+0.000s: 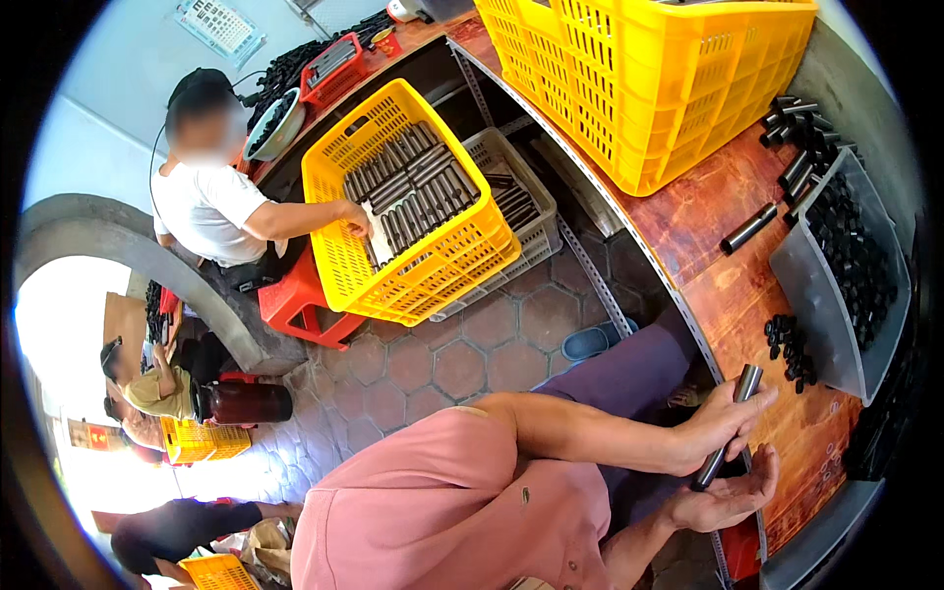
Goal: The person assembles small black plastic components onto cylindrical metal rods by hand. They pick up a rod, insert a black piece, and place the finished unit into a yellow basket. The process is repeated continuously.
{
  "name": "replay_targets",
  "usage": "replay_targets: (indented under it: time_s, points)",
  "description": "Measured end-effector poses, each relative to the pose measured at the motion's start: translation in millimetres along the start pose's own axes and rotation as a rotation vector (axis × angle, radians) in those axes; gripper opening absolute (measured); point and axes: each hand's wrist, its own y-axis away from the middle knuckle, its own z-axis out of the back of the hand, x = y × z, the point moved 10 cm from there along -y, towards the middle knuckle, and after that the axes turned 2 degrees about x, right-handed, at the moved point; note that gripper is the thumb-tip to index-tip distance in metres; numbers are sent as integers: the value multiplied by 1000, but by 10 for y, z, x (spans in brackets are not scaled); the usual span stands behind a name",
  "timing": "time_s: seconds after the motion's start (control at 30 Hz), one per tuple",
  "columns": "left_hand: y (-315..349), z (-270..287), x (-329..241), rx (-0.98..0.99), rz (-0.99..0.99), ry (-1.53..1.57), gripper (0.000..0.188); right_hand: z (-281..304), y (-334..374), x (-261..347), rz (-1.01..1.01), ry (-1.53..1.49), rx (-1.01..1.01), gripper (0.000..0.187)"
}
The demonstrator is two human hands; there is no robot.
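A dark metal tube (710, 470) slants between my two hands near the table edge. My left hand (716, 429), the upper one in the picture, is closed around it, with the bright upper end of the tube sticking out past the fingers. Below it, my right hand (726, 501) has its palm turned up and its fingers apart, close to the tube's lower end. Whether that hand touches the tube I cannot tell. Nearest on the table are a small pile of short black pieces (790, 352) and a tilted grey bin (821, 310) filled with similar black pieces.
A single tube (749, 228) and a heap of tubes (801, 147) lie on the wooden-patterned table (688, 221). A big yellow crate (649, 108) stands on it. Beyond, a co-worker (221, 197) reaches into another yellow crate (403, 285) of tubes. More people are at far left.
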Motion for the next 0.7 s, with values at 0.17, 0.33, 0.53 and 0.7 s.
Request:
replay_targets:
  time_s: [0.17,0.33,0.53,0.7]
  points:
    - [98,-99,53,49,28,35,29,10,65,295,198,98,-25,62]
    - [193,-167,-44,76,-49,36,25,-45,118,443,307,254,-36,66]
    - [186,-12,-190,64,-161,45,23,-225,0,130,52,132,89,71]
    - [159,108,-214,111,-158,76,26,-241,152,-367,-174,24,316,65]
